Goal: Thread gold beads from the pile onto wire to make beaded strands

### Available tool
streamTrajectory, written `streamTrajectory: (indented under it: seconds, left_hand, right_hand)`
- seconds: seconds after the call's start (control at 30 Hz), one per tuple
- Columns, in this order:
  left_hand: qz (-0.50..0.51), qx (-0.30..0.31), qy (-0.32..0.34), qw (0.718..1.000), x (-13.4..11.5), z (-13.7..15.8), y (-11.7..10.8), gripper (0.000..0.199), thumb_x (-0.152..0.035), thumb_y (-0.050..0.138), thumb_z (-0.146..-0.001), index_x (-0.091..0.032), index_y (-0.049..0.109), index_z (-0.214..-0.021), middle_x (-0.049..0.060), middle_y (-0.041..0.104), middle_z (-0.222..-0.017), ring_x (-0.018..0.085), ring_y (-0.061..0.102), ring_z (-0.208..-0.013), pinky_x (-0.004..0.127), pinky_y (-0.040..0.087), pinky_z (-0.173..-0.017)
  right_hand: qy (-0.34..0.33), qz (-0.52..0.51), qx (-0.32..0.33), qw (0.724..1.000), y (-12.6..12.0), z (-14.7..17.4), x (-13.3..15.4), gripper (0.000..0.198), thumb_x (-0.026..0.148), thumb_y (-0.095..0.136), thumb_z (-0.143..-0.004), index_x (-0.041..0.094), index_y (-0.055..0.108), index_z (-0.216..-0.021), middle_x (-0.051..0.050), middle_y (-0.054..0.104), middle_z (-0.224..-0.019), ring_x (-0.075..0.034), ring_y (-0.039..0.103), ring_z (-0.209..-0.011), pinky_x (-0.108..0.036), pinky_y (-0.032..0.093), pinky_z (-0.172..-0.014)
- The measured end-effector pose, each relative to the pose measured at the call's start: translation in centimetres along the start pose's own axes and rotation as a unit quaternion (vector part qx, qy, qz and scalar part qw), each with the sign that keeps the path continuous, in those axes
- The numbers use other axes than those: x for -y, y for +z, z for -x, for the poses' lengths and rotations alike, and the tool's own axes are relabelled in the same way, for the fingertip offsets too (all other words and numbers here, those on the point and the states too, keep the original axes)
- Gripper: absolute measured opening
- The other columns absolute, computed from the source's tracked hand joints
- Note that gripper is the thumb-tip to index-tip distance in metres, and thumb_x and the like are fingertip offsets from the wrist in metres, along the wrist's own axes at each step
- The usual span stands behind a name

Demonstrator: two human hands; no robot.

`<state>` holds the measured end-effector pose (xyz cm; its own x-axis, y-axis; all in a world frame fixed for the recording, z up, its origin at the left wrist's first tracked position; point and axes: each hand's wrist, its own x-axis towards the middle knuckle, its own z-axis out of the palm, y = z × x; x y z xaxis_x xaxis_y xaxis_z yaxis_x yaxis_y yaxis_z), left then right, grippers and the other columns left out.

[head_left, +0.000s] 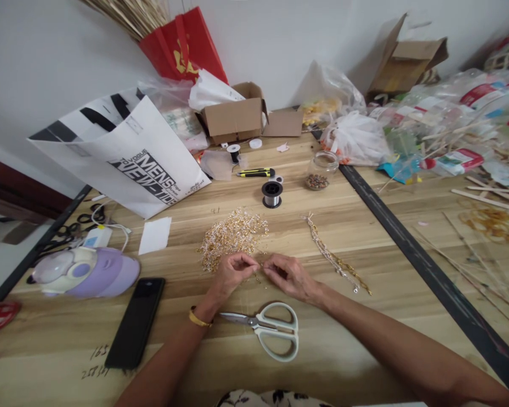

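Note:
My left hand (233, 272) and my right hand (289, 276) meet fingertip to fingertip, both in a closed pinch. Between them shows a thin beaded strand (258, 278), too small to make out in detail. Just behind my left hand lies a loose heap of gold and clear beads (231, 236). Open-bladed scissors with white handles (275, 328) rest on the table in front of my wrists. To the right of my right hand lie finished-looking bead strands (328, 254), silvery and gold, joined at the far end.
Behind the beads stand a wire spool (272, 195), a yellow-black utility knife (257, 172) and a glass jar (321, 169) of small brown pieces. A phone (136, 322) and a purple-white device (89, 272) lie left. Plastic bottles (458, 161) and sticks crowd the right.

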<state>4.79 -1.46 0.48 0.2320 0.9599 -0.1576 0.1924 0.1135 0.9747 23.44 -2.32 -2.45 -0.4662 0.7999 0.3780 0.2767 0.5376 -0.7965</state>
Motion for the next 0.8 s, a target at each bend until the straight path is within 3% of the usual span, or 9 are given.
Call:
streamTrajectory:
  seconds: [0.8]
  left_hand:
    - [-0.004,-0.045,0.007,0.999,0.4,0.3,1.2,0.01,-0.018,0.069,-0.066,-0.013,0.061,-0.069,0.001,0.065,-0.068,0.011,0.059,-0.064,0.021,0.047,-0.062]
  right_hand:
    - [0.049,-0.037,0.034,0.998,-0.1,0.1,-0.2,0.013,0.018,0.049,-0.087,0.015,0.056,-0.076,0.0,0.055,-0.067,-0.01,0.046,-0.058,-0.02,0.034,-0.052]
